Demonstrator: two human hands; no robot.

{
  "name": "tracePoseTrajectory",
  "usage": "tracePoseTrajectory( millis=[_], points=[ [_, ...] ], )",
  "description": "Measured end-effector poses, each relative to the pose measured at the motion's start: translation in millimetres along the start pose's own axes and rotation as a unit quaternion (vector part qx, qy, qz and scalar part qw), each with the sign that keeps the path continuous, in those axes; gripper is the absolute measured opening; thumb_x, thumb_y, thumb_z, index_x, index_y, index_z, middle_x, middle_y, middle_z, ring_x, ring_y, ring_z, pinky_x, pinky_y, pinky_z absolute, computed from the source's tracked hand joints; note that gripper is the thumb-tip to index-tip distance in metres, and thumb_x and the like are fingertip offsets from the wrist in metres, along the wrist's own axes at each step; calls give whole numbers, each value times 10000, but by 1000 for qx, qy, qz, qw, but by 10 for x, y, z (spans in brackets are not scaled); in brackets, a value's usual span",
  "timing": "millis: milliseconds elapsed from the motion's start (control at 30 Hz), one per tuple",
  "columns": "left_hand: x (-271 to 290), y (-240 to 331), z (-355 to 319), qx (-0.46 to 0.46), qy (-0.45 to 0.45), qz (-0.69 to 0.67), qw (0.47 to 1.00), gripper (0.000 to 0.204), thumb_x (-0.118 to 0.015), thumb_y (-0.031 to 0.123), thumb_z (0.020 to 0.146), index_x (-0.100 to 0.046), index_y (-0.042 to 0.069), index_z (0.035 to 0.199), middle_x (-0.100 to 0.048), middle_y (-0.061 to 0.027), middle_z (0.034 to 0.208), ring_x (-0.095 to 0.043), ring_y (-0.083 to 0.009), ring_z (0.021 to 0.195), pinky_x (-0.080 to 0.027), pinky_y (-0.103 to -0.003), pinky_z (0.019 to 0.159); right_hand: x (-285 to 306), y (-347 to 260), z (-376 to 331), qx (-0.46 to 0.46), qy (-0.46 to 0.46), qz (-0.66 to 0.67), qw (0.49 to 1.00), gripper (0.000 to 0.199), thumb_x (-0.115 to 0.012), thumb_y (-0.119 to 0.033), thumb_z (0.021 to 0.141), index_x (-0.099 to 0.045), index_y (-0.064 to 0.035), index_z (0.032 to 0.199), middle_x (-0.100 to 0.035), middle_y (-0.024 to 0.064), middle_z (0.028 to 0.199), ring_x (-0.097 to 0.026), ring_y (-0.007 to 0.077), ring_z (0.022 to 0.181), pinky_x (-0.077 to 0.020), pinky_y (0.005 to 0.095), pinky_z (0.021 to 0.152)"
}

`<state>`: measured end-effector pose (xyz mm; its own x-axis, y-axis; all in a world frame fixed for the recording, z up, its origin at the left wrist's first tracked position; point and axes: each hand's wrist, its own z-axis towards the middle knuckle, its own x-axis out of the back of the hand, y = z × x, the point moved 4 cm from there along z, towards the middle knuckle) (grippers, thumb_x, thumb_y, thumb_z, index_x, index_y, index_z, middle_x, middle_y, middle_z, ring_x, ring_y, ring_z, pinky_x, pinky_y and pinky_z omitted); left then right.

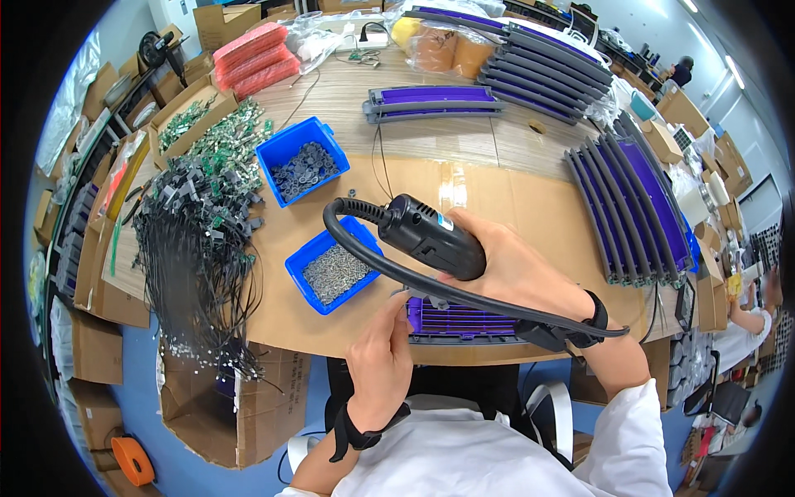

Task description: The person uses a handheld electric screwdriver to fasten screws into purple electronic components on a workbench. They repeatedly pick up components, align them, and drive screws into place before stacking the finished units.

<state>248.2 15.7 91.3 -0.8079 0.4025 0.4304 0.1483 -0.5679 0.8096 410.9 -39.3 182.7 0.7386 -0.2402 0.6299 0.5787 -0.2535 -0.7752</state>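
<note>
My right hand [523,263] is wrapped round a black electric screwdriver [435,236], its cable looping back over my wrist. Below it, at the table's near edge, lies a slatted purple-and-grey plastic panel [468,325], partly covered by the hand and cable. The closed fingers of my left hand [381,352] are at the panel's left end; whatever they pinch is hidden. Just beyond that hand sits a blue bin [305,282] of small metal screws. A second blue bin [273,170], filled with grey ring-shaped parts, stands farther off. The screwdriver's tip is out of sight.
On the left lie a heap of black cables [186,248] and green circuit boards [228,132]. Stacked purple-and-grey panels [625,211] stand at the right, more [542,70] at the back. One panel [435,106] lies alone beyond the cardboard sheet [530,199]. Pink bubble-wrap packs [255,58] sit far left.
</note>
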Motion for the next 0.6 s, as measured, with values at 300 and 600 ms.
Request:
tracePoseTrajectory(
  millis=[300, 600],
  points=[
    [-19, 130, 87, -22, 55, -43, 997, 271, -543, -57, 886, -584, 36, 1137, -623, -126, 714, -606, -214, 581, -466, -300, 546, -44, 27, 20, -36, -30, 85, 995, 399, -732, -70, 737, -522, 6, 1068, -616, 60, 820, -587, 121, 763, -471, 291, 714],
    [-38, 52, 50, 172, -64, -289, 940, 154, -564, 47, 931, -542, -10, 1073, -692, -89, 854, -536, -74, 617, -419, -218, 553, 35, -74, 12, 19, 30, 26, 999, 436, -748, -129, 756, -507, 36, 1079, -618, 86, 855, -562, 117, 760, -462, 284, 720]
  ],
)
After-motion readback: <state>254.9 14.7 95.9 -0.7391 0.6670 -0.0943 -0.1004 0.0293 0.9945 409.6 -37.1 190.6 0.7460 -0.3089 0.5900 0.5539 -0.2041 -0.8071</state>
